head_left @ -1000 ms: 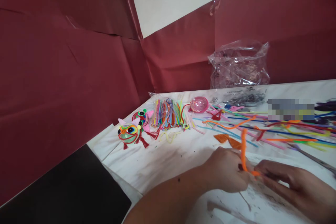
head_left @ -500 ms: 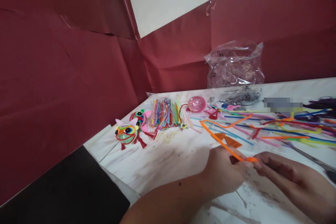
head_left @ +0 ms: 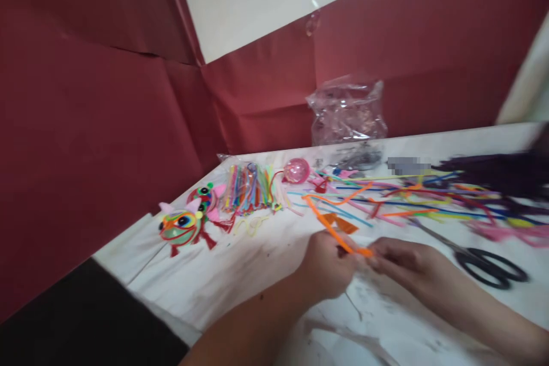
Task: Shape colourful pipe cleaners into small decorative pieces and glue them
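The orange pipe cleaner (head_left: 319,214), upright a second ago, now slants low leftward (scissors (head_left: 461,252) entered view).

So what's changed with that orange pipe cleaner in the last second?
The orange pipe cleaner, standing upright a second ago, has swung left and slants low over the table. The left hand and right hand still pinch its near end. The view has shifted right, bringing the scissors in. The fish figures lie where they were.

Hidden, blurred
My left hand (head_left: 326,266) hides part of the orange pipe cleaner (head_left: 319,212) — purple pile (head_left: 506,174) smeared, cut off right.
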Demonstrator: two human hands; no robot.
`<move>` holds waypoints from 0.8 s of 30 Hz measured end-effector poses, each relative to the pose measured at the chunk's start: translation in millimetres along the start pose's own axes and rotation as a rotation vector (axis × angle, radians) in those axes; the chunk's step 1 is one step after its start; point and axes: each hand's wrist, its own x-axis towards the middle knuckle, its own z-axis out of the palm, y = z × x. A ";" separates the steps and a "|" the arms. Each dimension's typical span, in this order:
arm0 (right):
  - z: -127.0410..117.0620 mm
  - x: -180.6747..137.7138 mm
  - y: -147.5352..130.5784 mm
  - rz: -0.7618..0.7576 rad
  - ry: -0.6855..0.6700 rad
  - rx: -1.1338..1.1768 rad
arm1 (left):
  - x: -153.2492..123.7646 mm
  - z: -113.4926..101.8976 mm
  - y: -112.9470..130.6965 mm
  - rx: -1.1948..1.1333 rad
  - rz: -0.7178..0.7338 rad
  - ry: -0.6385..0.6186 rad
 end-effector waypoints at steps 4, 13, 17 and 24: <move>7.0 -2.0 -11.3 0.142 -0.031 0.259 | 0.7 4.5 2.5 -0.156 -0.077 0.146; 7.8 -4.0 -6.3 0.065 0.031 0.126 | 3.6 0.5 6.5 -0.038 -0.108 0.019; 0.1 -1.8 -8.5 -0.007 -0.005 -0.079 | 5.4 -5.1 8.4 0.055 -0.060 -0.035; -6.6 1.1 -7.8 -0.043 -0.154 -0.241 | 5.3 -6.8 1.4 0.244 0.057 -0.164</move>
